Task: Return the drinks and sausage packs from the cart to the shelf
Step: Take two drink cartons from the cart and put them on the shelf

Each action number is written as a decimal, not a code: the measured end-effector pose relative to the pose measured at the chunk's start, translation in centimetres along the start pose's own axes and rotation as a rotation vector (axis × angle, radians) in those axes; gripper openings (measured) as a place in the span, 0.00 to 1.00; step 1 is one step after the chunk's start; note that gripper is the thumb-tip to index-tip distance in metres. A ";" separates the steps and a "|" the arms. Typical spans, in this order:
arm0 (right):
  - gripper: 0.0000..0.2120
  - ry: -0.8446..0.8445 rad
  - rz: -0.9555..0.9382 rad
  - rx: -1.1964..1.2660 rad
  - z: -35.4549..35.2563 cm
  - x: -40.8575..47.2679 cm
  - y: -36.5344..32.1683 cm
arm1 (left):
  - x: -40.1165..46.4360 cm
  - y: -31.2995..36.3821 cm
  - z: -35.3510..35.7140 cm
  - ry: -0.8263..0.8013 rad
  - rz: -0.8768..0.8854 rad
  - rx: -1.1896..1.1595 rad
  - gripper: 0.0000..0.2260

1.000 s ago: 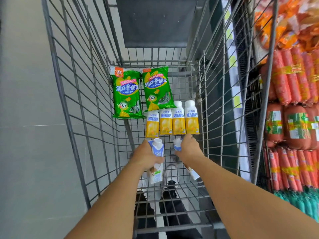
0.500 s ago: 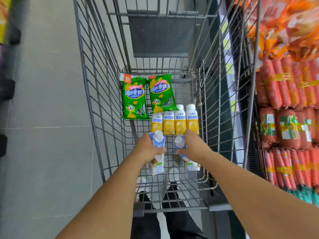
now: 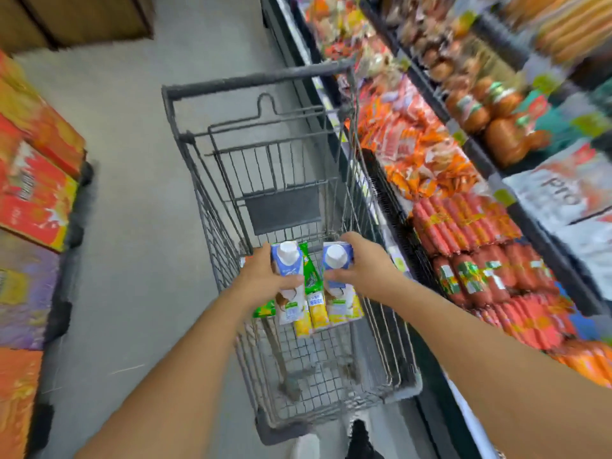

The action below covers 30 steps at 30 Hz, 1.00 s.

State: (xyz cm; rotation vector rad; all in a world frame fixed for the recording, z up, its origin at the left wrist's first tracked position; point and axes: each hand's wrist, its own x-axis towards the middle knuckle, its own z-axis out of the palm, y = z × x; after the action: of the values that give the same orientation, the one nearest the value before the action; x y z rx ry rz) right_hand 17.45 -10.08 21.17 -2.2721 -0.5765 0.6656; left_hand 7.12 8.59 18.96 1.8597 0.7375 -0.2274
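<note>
The store shelf (image 3: 490,226) runs along the right, stocked with red and orange sausage packs; its far tiers are blurred. The grey wire shopping cart (image 3: 390,326) stands just beside it on the grey floor. In the cart's basket lie yellow-labelled drink bottles (image 3: 318,309) and a green sausage pack (image 3: 309,270), partly hidden behind the hands.

The left hand (image 3: 261,279) holds a blue-and-white drink carton with a white screw cap (image 3: 286,276), fingers curled round its upper body. The right hand (image 3: 361,270) grips a matching second carton (image 3: 336,260) the same way. Both cartons are upright above the basket, near the cart's rim.

Assessment: the cartons appear stiff-walled but crushable, moderately heavy if full, and smooth-faced. A mid-body hold across the flat sides looks soundest; a squeeze near the cap risks denting. The green pack is probably soft and slippery; best taken by its middle.
</note>
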 end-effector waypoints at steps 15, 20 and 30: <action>0.24 0.531 0.085 0.072 -18.6 -21.5 -5.6 | -12.7 24.6 4.0 -0.424 0.601 0.216 0.23; 0.24 0.715 0.209 0.051 -22.3 -31.6 -2.8 | -18.6 30.4 11.6 -0.591 0.766 0.285 0.23; 0.23 1.046 0.473 0.085 -25.6 -55.5 6.0 | -34.3 34.3 31.1 -0.905 0.976 0.372 0.23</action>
State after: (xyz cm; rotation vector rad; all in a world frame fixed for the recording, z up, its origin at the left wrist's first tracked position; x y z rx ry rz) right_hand -8.60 -57.94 49.40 -2.2928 0.4874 -0.3368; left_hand 5.71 -40.43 49.27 1.9601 -0.8708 -0.5239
